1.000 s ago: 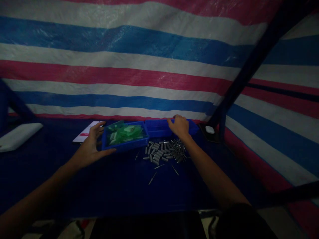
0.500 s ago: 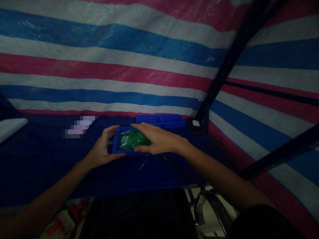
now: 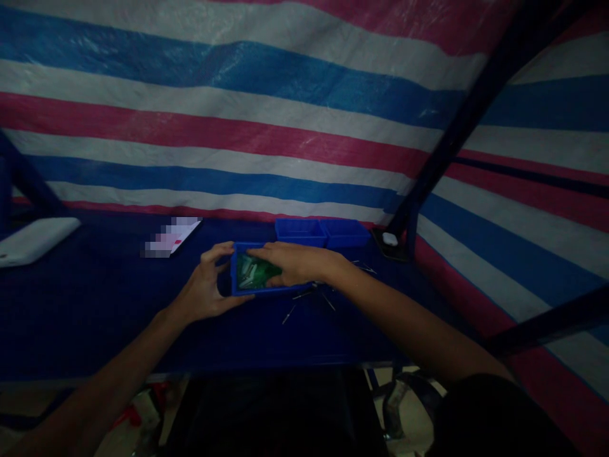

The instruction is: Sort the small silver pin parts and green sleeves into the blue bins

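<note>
A small blue plastic bin [image 3: 233, 273] sits in front of me on the table. Inside it lie a shiny green mass and pale, slender pieces [image 3: 248, 274], too dim to name. My left hand [image 3: 207, 285] clasps the bin's left end, thumb along the near side and fingers at the far side. From the right, my right hand [image 3: 290, 261] reaches into the bin over the green contents. Its thumb and fingers are apart and touch the contents, and it covers the bin's right part. Several thin metal pins [image 3: 288, 315] lie loose just beside the bin.
Two joined blue trays [image 3: 301, 232] stand behind the bin on the dark blue table [image 3: 228, 346]. A phone [image 3: 183, 236] and a white object [image 3: 40, 241] lie to the left. At back right, a small white case [image 3: 390, 239] rests on a dark pad. Striped sheeting [image 3: 238, 127] closes off the back.
The right hand's fingers have gone lower into the bin, and more of the pale pieces at left show. My left hand stays on the bin's end. The whole view has shifted slightly.
</note>
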The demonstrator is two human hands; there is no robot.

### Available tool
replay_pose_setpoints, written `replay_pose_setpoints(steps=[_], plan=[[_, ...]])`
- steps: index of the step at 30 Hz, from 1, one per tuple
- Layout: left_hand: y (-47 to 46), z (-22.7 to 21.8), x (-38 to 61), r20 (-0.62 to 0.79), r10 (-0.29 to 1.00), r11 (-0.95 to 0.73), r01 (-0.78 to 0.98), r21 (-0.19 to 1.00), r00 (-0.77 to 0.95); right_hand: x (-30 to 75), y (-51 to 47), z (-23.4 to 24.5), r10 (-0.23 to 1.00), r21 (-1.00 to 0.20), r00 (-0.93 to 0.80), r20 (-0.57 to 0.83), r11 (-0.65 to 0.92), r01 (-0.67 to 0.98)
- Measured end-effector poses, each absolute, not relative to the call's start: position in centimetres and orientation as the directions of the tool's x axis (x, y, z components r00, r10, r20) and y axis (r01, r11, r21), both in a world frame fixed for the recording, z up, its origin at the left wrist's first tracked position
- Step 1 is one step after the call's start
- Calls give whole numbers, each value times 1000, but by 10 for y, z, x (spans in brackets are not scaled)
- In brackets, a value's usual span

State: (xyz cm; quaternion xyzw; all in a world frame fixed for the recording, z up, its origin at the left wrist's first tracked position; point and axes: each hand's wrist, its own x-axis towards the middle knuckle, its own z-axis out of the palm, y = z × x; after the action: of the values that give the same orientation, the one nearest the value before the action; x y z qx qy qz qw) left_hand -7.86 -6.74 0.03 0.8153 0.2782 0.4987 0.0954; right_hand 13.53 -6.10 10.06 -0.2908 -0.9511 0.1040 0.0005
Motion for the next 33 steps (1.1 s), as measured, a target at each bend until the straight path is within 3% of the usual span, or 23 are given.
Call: replay_pose_setpoints(steps=[5,10,16,19,22,25,28,30,33], plan=[[-65,5,-73,829,468,-864,357,355,308,125,-57,98,573,-119,-820,0,814,569],[-64,4,-76,826,497,-838,394,378,266,109,-54,93,538,16,-831,142,838,545],[-61,6,-77,819,519,-827,384,410,244,118,-50,94,489,11,-824,286,858,513],[-59,5,-78,823,520,-823,391,411,229,130,-47,99,502,-76,-792,347,857,509],[-58,4,-80,811,549,-801,405,441,202,148,-40,102,549,-257,-694,466,835,487],[-57,2,-82,797,574,-784,407,468,189,173,-29,100,639,-485,-474,605,769,417],[-57,1,-82,779,600,-767,409,494,182,205,-18,84,723,-663,-135,678,680,313],[-57,1,-82,757,632,-744,405,532,165,227,-14,65,755,-756,103,648,620,212],[-58,2,-80,715,689,-695,390,604,122,255,-14,31,830,-876,280,482,467,124]])
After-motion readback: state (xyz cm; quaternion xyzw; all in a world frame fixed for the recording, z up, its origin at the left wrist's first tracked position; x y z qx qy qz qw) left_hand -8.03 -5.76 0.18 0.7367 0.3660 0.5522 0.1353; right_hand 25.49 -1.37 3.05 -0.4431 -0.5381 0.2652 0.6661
